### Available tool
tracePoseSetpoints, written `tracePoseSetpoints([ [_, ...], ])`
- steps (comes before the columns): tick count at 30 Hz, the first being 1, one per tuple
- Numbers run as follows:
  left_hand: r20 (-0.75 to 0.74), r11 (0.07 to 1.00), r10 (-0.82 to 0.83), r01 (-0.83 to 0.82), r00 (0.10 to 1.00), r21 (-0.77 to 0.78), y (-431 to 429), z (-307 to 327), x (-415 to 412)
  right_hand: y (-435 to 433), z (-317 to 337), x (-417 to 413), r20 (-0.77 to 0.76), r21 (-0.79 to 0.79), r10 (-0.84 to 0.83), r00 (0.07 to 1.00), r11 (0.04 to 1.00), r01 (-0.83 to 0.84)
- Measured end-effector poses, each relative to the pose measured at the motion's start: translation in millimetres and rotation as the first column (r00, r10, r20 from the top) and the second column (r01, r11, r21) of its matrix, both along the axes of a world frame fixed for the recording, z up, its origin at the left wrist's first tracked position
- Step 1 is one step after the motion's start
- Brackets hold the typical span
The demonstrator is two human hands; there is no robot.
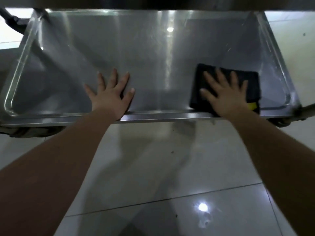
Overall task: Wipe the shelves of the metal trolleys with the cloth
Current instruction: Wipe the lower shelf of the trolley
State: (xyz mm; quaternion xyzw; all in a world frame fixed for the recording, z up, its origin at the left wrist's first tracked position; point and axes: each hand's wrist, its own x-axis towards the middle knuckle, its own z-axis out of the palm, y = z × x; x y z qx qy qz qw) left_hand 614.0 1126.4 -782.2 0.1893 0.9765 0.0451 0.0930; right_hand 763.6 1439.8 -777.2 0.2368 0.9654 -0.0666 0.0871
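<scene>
The single head-worn wide-angle camera looks forward and steeply down from close above a metal trolley shelf, which fills the far half; glossy floor tiles fill the near half.

The right hand is lying flat over the cloth, hiding its middle. A yellow patch is peeking out beside the wrist, too small to identify. A dark band is crossing the top edge and cutting off the far rim of the shelf. The left hand is covering a stretch of the near rim. Blurred shapes are showing under the near corners — too smeared to name — and a dark thing is running off the left edge.
</scene>
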Motion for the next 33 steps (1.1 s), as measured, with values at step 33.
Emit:
tracePoseSetpoints([
  [33, 0.007, 1.0, -0.003, 0.003, 1.0, 0.011, 1, 3, 3, -112, 10, -39, -0.004, -0.001, -0.039, 0.999, 0.999, 0.039],
])
